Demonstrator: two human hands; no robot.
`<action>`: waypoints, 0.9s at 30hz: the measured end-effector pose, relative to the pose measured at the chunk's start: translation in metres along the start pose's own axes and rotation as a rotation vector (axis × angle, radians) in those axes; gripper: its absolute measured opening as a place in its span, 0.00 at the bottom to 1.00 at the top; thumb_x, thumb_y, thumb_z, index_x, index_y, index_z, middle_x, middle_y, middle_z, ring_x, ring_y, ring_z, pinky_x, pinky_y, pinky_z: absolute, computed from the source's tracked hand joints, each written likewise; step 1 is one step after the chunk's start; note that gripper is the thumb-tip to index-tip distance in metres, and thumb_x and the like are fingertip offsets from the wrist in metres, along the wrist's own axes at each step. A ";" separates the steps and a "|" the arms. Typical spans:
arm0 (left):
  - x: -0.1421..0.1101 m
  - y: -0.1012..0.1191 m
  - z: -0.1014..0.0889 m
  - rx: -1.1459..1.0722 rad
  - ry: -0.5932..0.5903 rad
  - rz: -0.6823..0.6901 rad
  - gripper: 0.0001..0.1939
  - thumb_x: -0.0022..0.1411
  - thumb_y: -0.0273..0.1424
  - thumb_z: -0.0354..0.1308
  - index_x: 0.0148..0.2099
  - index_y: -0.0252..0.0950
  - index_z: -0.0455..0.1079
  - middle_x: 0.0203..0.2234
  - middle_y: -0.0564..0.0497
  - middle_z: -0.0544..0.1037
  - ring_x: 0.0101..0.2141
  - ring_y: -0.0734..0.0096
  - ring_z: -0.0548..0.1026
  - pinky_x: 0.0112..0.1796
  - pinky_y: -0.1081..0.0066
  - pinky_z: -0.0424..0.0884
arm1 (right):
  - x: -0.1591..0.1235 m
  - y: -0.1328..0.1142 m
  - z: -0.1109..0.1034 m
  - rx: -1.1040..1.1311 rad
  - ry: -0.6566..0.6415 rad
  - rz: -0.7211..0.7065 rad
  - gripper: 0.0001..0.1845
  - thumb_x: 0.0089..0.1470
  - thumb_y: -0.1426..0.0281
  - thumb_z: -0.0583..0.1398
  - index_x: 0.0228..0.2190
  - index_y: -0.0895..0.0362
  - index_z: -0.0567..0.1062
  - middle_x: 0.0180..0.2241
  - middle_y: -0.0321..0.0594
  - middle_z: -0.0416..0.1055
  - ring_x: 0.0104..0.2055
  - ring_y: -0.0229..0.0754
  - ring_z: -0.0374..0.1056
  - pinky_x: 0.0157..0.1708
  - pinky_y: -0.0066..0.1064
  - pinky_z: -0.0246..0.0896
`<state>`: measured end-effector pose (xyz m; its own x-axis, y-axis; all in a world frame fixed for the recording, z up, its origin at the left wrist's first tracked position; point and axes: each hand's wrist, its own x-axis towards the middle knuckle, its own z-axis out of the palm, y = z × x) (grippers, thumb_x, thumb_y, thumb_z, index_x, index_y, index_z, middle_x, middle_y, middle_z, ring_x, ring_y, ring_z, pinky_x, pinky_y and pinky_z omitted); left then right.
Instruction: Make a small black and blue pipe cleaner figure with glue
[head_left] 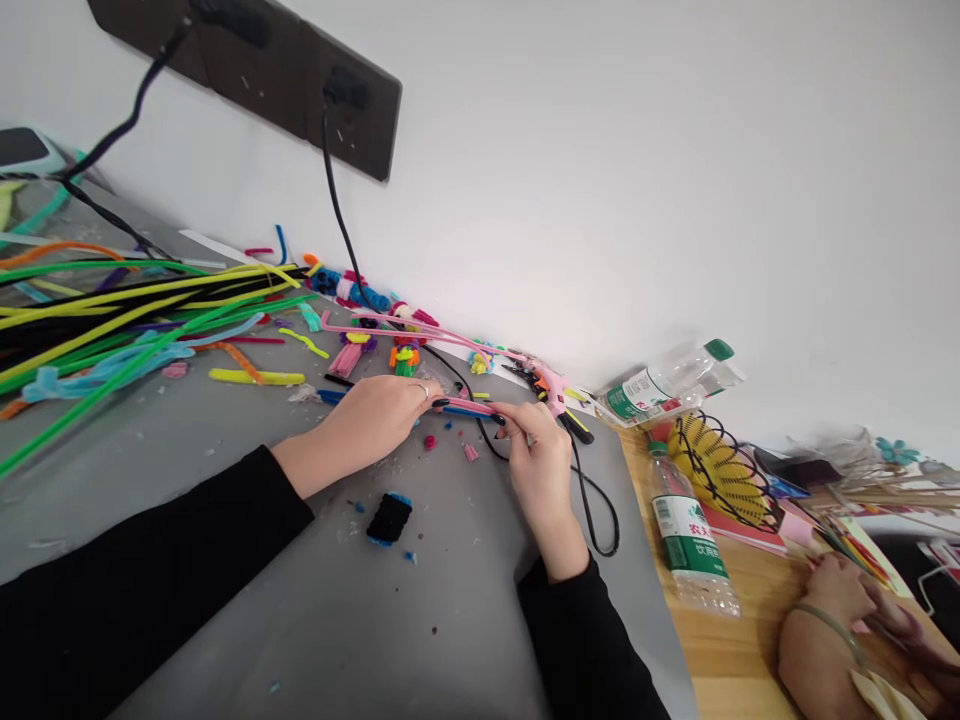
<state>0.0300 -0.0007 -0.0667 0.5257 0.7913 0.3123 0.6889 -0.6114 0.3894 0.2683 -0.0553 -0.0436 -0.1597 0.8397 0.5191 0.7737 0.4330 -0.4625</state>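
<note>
Pink and blue pipe cleaners [466, 406] are stretched side by side between my hands above the grey mat. My left hand [388, 415] pinches them at the left, with blue ends sticking out behind it. The fingertips of my right hand [538, 450] close on their right end. Nearer to me on the mat lies a small block of black fuzzy pipe cleaner with blue edges [390, 518]. A pink glue gun [553, 388] rests just beyond my right hand, its black cord looping nearby.
A bundle of coloured pipe cleaners [150, 310] spreads over the left. Small fuzzy figures [349, 285] line the wall. Plastic bottles [694, 545] and a yellow item in a black wire basket [720, 470] are at right, near another person's hand [836, 590]. A dark power strip [300, 70] is on the wall.
</note>
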 end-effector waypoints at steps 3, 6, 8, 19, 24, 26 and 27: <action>-0.001 0.001 0.001 -0.048 -0.001 -0.001 0.21 0.77 0.31 0.44 0.44 0.40 0.79 0.32 0.47 0.86 0.34 0.57 0.83 0.34 0.66 0.73 | 0.000 -0.002 0.001 -0.004 -0.022 -0.007 0.15 0.71 0.76 0.58 0.46 0.54 0.85 0.35 0.42 0.80 0.40 0.49 0.70 0.41 0.38 0.67; -0.003 0.004 0.001 -0.097 -0.013 0.003 0.19 0.76 0.32 0.45 0.44 0.41 0.79 0.31 0.47 0.86 0.34 0.56 0.83 0.35 0.66 0.73 | 0.000 -0.003 0.002 -0.010 -0.097 -0.086 0.14 0.72 0.74 0.59 0.51 0.51 0.83 0.45 0.44 0.82 0.48 0.52 0.71 0.49 0.43 0.68; -0.004 0.007 0.000 -0.129 -0.029 0.004 0.17 0.76 0.32 0.47 0.43 0.41 0.78 0.31 0.48 0.85 0.33 0.57 0.83 0.34 0.66 0.72 | 0.000 -0.003 0.003 -0.027 -0.136 -0.152 0.14 0.73 0.73 0.58 0.52 0.51 0.83 0.46 0.45 0.82 0.48 0.52 0.71 0.50 0.45 0.67; -0.001 0.017 -0.014 -0.317 -0.101 -0.012 0.16 0.74 0.30 0.44 0.33 0.41 0.68 0.21 0.54 0.74 0.23 0.65 0.74 0.28 0.69 0.64 | 0.000 -0.008 0.003 0.031 -0.136 -0.191 0.16 0.75 0.76 0.54 0.51 0.56 0.81 0.39 0.46 0.80 0.44 0.50 0.71 0.45 0.39 0.68; -0.001 0.019 -0.014 -0.358 -0.135 0.030 0.16 0.75 0.31 0.45 0.36 0.40 0.71 0.19 0.56 0.73 0.21 0.67 0.73 0.27 0.70 0.64 | -0.001 -0.008 0.003 -0.003 -0.130 -0.189 0.15 0.75 0.75 0.54 0.48 0.56 0.82 0.36 0.45 0.78 0.42 0.50 0.71 0.42 0.38 0.67; -0.002 0.019 -0.013 -0.348 -0.132 0.044 0.16 0.76 0.31 0.45 0.42 0.39 0.74 0.20 0.56 0.74 0.22 0.66 0.74 0.27 0.70 0.65 | -0.001 -0.008 0.002 -0.013 -0.136 -0.183 0.15 0.75 0.74 0.54 0.48 0.54 0.82 0.36 0.44 0.78 0.42 0.50 0.71 0.42 0.38 0.67; -0.002 0.018 -0.012 -0.338 -0.128 0.052 0.17 0.76 0.32 0.44 0.45 0.39 0.75 0.20 0.56 0.74 0.22 0.66 0.75 0.27 0.70 0.65 | -0.001 -0.008 0.002 -0.014 -0.141 -0.182 0.15 0.76 0.74 0.54 0.48 0.54 0.82 0.36 0.44 0.78 0.42 0.50 0.71 0.42 0.38 0.67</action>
<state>0.0356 -0.0134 -0.0497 0.6287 0.7406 0.2369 0.4667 -0.6031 0.6469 0.2608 -0.0584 -0.0420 -0.3804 0.7862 0.4871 0.7327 0.5776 -0.3600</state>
